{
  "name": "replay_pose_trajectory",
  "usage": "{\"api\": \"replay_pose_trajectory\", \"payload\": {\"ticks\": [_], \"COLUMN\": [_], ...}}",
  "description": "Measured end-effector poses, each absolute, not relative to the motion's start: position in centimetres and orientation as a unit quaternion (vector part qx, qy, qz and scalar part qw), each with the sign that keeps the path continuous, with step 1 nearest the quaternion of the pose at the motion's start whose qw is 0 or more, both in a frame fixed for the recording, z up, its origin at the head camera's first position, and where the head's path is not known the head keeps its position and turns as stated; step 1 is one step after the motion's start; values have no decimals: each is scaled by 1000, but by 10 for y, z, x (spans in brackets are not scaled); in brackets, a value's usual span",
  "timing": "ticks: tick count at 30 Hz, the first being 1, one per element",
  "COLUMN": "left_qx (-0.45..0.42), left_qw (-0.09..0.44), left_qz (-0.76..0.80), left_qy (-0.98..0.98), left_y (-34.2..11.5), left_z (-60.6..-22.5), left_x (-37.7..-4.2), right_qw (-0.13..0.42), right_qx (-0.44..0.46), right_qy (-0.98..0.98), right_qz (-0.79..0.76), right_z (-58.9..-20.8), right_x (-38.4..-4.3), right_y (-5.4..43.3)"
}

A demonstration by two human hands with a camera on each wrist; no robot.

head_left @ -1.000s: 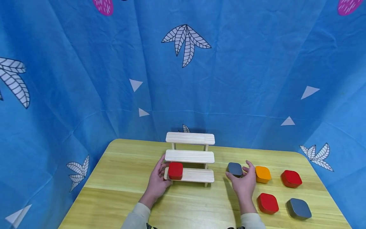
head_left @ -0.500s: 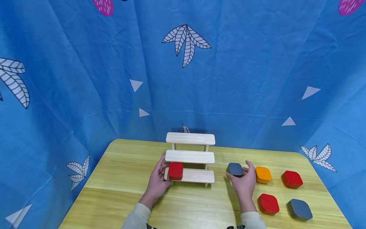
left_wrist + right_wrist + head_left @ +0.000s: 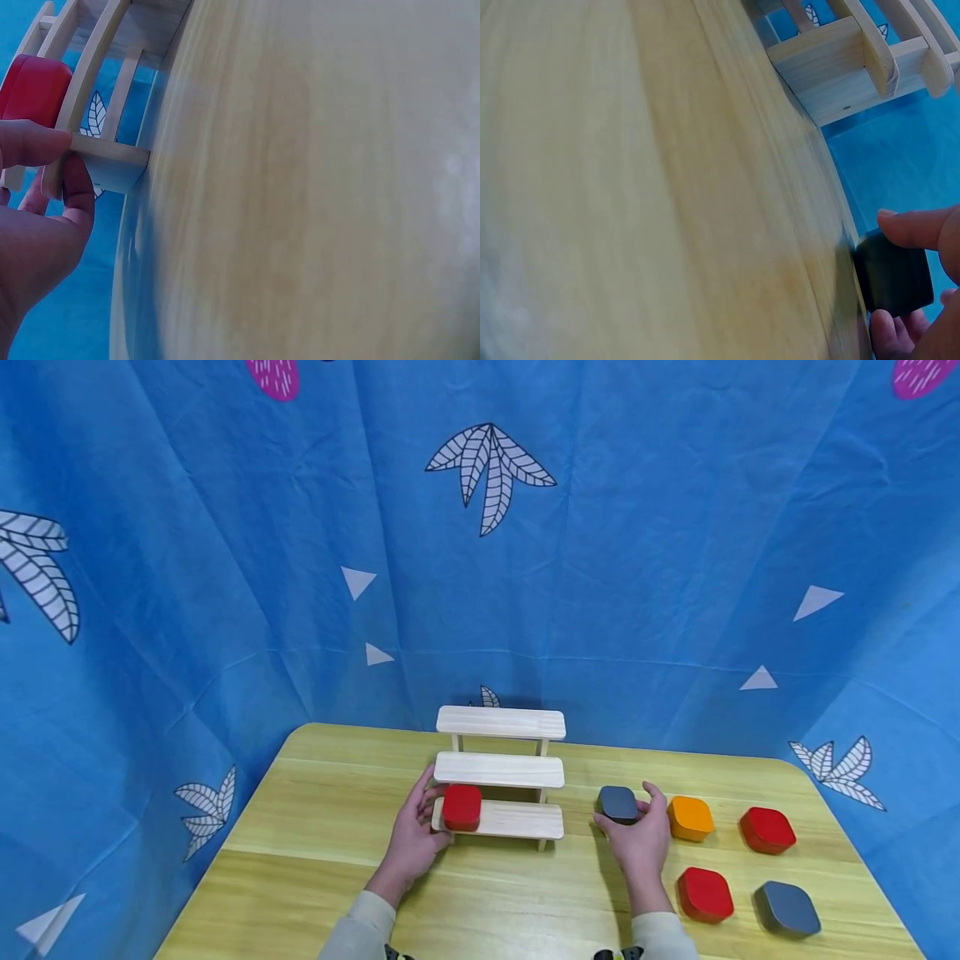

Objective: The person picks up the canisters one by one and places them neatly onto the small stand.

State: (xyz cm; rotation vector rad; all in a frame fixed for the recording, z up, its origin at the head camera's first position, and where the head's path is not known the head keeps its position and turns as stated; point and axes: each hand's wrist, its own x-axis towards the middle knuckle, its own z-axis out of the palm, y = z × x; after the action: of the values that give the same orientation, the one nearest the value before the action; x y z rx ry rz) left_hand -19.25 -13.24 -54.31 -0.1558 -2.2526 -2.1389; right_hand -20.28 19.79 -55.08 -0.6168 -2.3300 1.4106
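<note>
A three-step wooden display stand (image 3: 521,820) stands at the back middle of the table. On the left part of its lowest step sits a red rounded-square block (image 3: 461,807). My left hand (image 3: 415,837) pinches the left end of that step; in the left wrist view the thumb (image 3: 34,142) lies on one face of the board and a finger curls behind it. To the right of the stand, my right hand (image 3: 637,843) holds a dark grey block (image 3: 617,803) at the table surface, thumb on one side and fingertips on the other, as the right wrist view shows.
Right of my right hand lie an orange block (image 3: 690,817), a red block (image 3: 767,830), a nearer red block (image 3: 705,894) and another grey block (image 3: 787,908). A blue patterned curtain (image 3: 637,568) hangs behind the wooden table (image 3: 300,827).
</note>
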Motion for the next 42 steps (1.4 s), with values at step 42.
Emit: {"api": "replay_pose_trajectory", "payload": {"ticks": [42], "left_qx": [-47], "left_qw": [3], "left_qz": [-694], "left_qy": [-719], "left_y": [-129], "left_z": [-514], "left_x": [-181], "right_qw": [180], "right_qx": [-213], "right_qy": [-795], "right_qz": [538], "right_z": [-543], "right_x": [-195], "right_y": [195]}}
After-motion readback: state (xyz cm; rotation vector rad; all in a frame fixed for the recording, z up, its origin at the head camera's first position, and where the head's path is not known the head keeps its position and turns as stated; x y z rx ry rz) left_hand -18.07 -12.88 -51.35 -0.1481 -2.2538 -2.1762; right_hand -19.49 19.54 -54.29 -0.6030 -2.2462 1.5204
